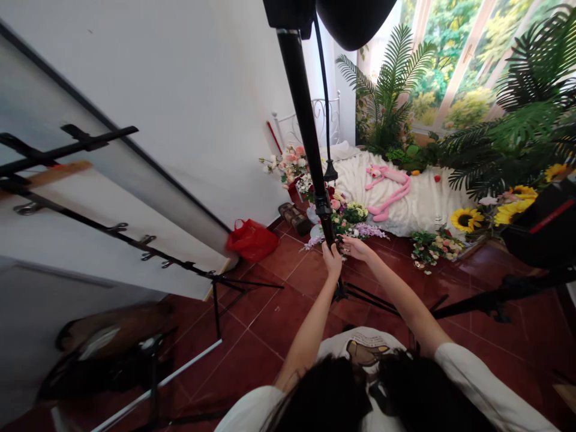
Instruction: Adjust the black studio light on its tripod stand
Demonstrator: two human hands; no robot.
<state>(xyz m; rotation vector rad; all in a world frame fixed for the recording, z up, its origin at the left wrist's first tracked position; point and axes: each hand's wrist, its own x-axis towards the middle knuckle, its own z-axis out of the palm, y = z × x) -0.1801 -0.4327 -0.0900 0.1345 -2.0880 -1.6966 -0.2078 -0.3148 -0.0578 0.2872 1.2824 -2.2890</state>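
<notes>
A black light stand (306, 114) rises in front of me, with a dark lamp head (355, 21) at its top. My left hand (332, 260) is closed round the lower part of its pole. On the other side of the pole, my right hand (355, 247) has its fingers at a small black clamp knob (339, 240) and seems to pinch it; the fingertips are partly hidden. A black cable (324, 90) hangs beside the pole, its plug (330, 171) dangling above my hands.
Stand legs (369, 300) spread over the red tiled floor (265, 300). A white-draped bed (432, 201) holds a pink plush toy (396, 180), with flowers (294, 162) and palm fronds (391, 90) around it. A red bag (252, 240) sits by the wall; another black stand (499, 295) is at right.
</notes>
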